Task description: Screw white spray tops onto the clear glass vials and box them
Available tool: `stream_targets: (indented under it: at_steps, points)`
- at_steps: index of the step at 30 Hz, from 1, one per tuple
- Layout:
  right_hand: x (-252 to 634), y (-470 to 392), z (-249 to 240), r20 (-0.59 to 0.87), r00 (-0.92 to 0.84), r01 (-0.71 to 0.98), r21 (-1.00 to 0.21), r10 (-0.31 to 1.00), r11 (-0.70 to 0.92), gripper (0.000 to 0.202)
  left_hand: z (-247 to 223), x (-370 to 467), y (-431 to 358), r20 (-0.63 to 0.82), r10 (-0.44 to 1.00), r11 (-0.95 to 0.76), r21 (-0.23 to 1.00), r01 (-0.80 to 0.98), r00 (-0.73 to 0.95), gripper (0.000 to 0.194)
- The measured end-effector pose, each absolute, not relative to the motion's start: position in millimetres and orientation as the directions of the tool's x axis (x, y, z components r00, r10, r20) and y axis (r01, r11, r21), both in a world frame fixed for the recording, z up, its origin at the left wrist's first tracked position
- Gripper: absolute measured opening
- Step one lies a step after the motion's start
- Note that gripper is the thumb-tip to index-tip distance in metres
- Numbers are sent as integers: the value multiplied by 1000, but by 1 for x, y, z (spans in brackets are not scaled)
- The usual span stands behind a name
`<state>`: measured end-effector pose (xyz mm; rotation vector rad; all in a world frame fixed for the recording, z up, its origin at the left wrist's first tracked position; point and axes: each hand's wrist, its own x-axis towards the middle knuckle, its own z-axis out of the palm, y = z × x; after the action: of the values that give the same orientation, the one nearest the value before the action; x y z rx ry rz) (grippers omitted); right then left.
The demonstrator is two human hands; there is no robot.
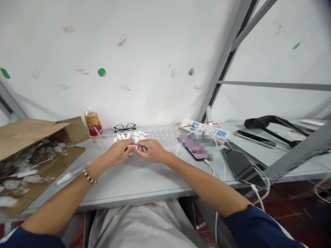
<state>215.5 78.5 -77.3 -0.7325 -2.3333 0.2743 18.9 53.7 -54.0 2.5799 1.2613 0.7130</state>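
- Left hand (120, 151) and right hand (152, 151) share a pinching grip on one clear tube (142, 148) above the bench (144, 179) — apparently unfinished.
- Capped tubes (32, 178) in the left carton (28, 137) look done.
- White pieces (122, 136) remain, far side.

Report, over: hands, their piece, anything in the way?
Left hand and right hand together, holding a clear piece. White-tipped pieces close behind. Lit phone off right, apparently clear.
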Motion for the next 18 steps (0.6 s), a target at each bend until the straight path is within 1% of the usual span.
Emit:
stream_targets:
  at_steps: [6,9,11,14,16,18]
  points:
    - [217,81,-78,564,-590,481,-330,578,813,29,-48,15,52,373,769,-634,342,693,519,36]
    - [216,81,-80,578,-595,473,-311,559,825,27,-51,15,55,375,769,-634,339,695,519,45]
    - [214,81,-81,596,-590,461,-306,545,833,25,-55,15,59,370,789,-611,391,688,490,51]
    - [213,81,-82,631,-579,444,-288,517,849,26,-59,15,62,357,837,-547,502,670,416,56]
    - [212,81,-82,665,-569,433,-258,484,863,28,-58,17,62,350,862,-507,565,651,367,57]
    - [211,81,-82,703,-558,432,-209,442,877,31,-54,20,61,322,878,-478,630,612,354,57]
